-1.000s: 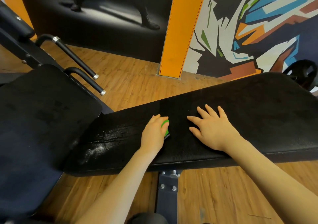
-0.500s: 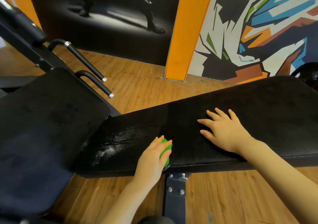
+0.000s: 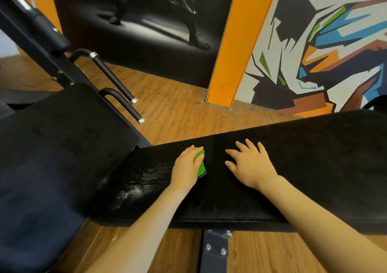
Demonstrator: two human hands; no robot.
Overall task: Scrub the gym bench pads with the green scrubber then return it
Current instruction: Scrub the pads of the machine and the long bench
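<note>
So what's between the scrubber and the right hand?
Only bare black bench pad: head view shows an empty strip between the green scrubber, gripped by the left hand, and the flat right hand.

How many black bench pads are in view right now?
2. The long bench pad runs across the middle, with the left hand holding the green scrubber on it and the right hand flat beside. The second pad lies at left. Others may be outside the frame.

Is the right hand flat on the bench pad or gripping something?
Flat: the right hand lies fingers spread on the bench pad, holding nothing.
</note>
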